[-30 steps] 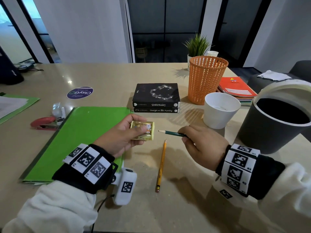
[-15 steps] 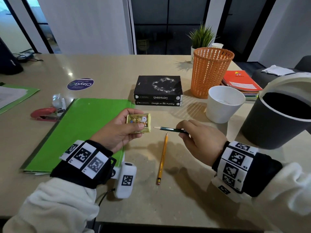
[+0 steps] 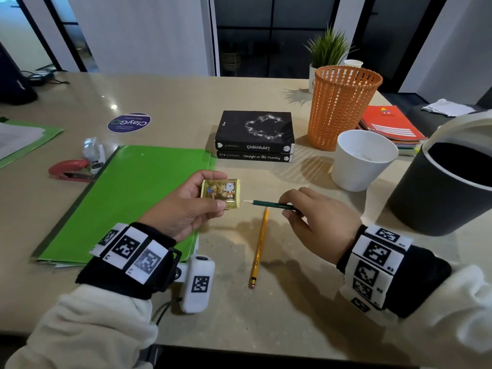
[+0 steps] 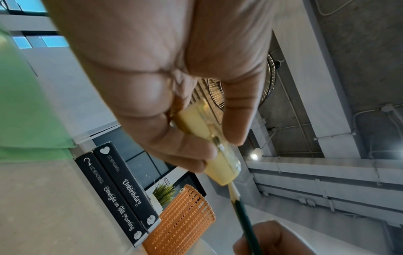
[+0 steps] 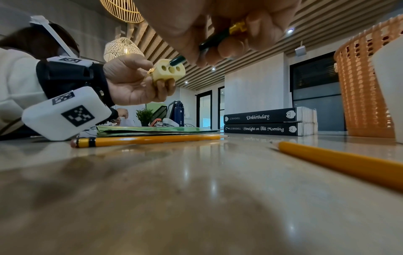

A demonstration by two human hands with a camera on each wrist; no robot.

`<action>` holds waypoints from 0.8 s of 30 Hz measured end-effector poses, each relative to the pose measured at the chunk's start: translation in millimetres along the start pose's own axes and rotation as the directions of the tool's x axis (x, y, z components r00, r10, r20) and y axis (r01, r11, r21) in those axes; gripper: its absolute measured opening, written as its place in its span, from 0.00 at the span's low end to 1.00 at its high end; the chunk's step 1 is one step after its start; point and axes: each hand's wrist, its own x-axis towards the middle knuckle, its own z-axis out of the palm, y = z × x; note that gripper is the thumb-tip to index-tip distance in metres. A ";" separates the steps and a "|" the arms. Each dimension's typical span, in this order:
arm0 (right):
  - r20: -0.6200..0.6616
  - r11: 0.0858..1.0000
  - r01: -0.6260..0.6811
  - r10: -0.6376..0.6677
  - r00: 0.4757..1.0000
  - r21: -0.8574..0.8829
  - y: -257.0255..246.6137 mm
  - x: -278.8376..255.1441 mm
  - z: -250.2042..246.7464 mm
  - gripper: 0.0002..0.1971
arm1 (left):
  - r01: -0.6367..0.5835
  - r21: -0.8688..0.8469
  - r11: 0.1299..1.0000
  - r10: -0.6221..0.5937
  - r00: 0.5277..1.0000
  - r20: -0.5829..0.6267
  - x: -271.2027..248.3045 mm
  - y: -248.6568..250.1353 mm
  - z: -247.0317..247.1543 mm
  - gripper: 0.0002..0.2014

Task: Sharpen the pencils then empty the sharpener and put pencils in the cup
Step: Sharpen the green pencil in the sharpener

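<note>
My left hand [image 3: 217, 190] pinches a small yellow sharpener [image 3: 226, 191] between thumb and fingers, just above the table. Three holes show on the sharpener's [image 5: 169, 69] end face. My right hand [image 3: 287, 206] grips a dark green pencil [image 3: 271, 204] by its back half. The pencil's sharpened tip [image 4: 233, 189] points left at the mouth of one hole. A yellow pencil [image 3: 259, 246] lies on the table between my hands. In the right wrist view a second yellow pencil [image 5: 338, 160] lies to the right. The white cup [image 3: 362, 158] stands upright beyond my right hand.
A black bin [image 3: 439, 187] stands at the right, beside the cup. An orange mesh basket [image 3: 343, 107] and two stacked black books [image 3: 255, 134] lie behind. A green folder [image 3: 133, 198] sits under my left wrist, with a red stapler [image 3: 70, 170] to its left.
The green pencil's tip has closed in on the sharpener's side. Both hands stay in about the same place, and the yellow pencil on the table has not moved.
</note>
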 end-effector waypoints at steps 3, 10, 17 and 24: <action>0.001 1.000 0.008 -0.008 1.000 -0.009 0.2 0.1 0.3 0.09 | 0.016 0.031 0.999 -0.017 1.000 0.021 0.8 -0.1 2.4 0.25; -0.090 0.996 0.091 -0.092 0.992 -0.019 1.6 -0.6 1.5 0.15 | 0.014 0.094 0.996 -0.015 1.000 0.007 -0.5 0.8 3.7 0.27; -0.140 0.990 0.134 -0.138 0.980 -0.037 5.0 0.9 4.1 0.14 | 0.040 0.127 0.991 -0.042 0.999 0.015 -0.2 0.2 6.2 0.27; -0.193 0.989 0.142 -0.149 0.970 -0.050 5.4 0.2 3.9 0.14 | 0.085 0.089 0.992 -0.087 0.996 0.019 0.2 -2.9 4.2 0.27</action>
